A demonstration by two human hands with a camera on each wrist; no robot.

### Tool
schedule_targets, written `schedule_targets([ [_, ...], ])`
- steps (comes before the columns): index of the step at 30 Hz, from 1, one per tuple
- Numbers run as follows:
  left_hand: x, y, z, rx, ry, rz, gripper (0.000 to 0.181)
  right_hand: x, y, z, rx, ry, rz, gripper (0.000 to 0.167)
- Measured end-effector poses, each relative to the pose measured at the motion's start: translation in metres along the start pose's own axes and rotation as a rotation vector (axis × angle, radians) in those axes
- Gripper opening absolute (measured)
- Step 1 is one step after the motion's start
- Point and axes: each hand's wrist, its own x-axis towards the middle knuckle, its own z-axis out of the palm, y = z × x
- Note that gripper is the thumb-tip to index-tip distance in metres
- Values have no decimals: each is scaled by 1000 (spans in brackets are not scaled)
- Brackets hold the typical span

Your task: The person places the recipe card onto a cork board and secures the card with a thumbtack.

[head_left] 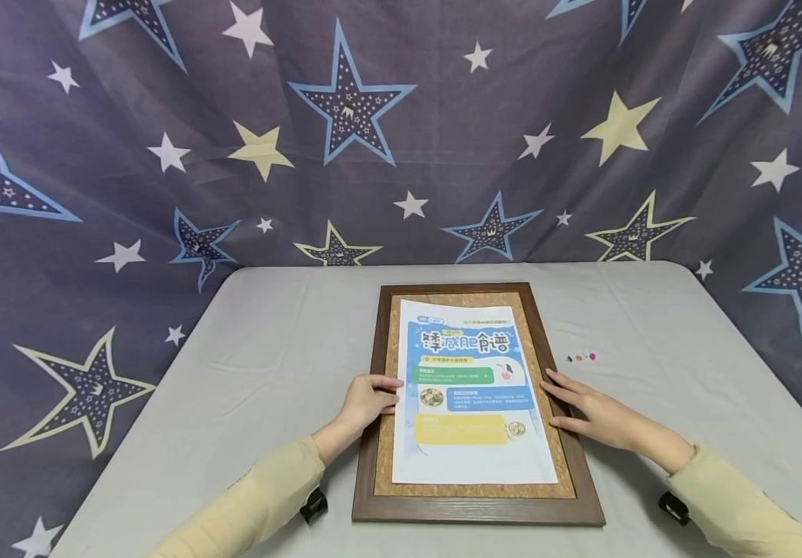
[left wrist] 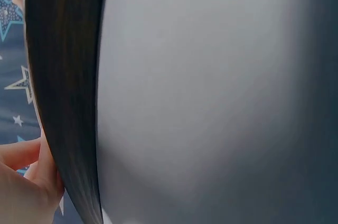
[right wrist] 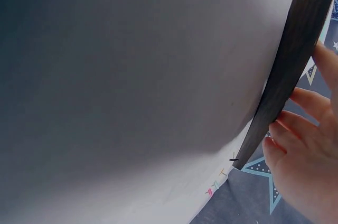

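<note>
White printed paper lies apparently unpinned on the brown wood-framed cork board; small coloured pins lie right of the board. Left hand and right hand touch its sides, fingers extended.

From the near side, the left arm and right arm are stretched inward; the left hand is pointed rightward, the right hand leftward, fingers spread.

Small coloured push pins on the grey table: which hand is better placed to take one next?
Probably the right hand: it touches the right side of the brown wooden frame, nearer the push pins. The left hand is at the opposite side.
</note>
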Motion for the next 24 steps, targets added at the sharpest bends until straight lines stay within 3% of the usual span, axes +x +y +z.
schedule_targets([
  [18, 4, 1, -3, 124, -55, 117, 19, 1, -1, 0, 4, -4, 8, 61],
  [24, 4, 2, -4, 195, -71, 180, 19, 0, 0, 0, 1, 5, 5, 60],
])
